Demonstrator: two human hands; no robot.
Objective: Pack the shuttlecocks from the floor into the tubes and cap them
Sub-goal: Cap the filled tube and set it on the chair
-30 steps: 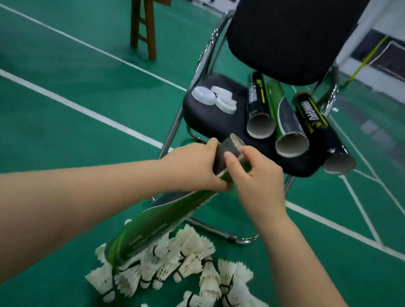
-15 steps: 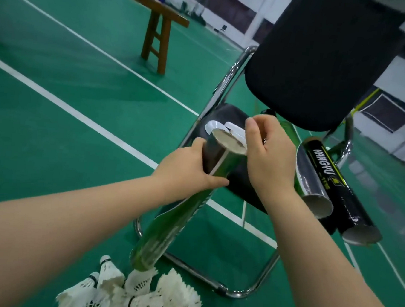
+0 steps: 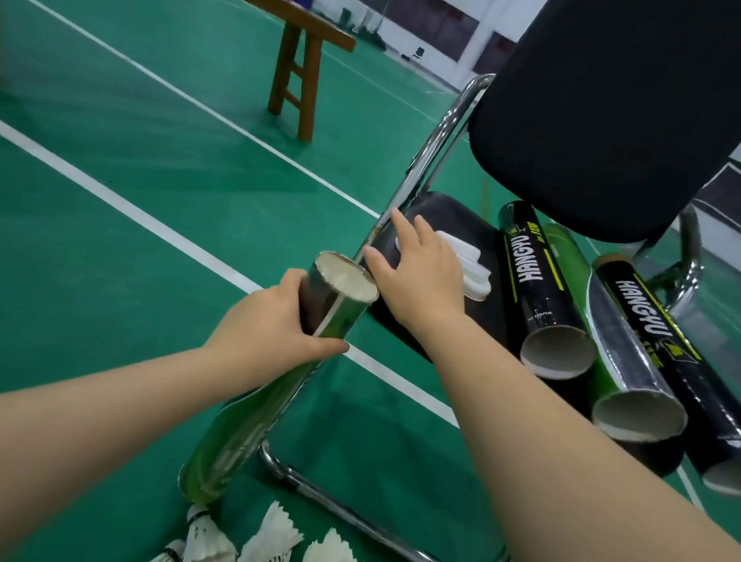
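My left hand grips a green shuttlecock tube just below its open top. The tube slants down toward the floor, its lower end above several white shuttlecocks. My right hand lies with spread fingers over the white caps on the black chair seat. The hand covers one cap, so whether the fingers hold it is hidden.
Three more open tubes lie on the seat: a black one, a green-silver one and another black one. The chair's backrest hangs over them. Its chrome base runs along the green floor. A wooden bench stands behind.
My right hand has left the tube's mouth and moved forward onto the caps on the seat. My left hand has kept its grip on the green tube.
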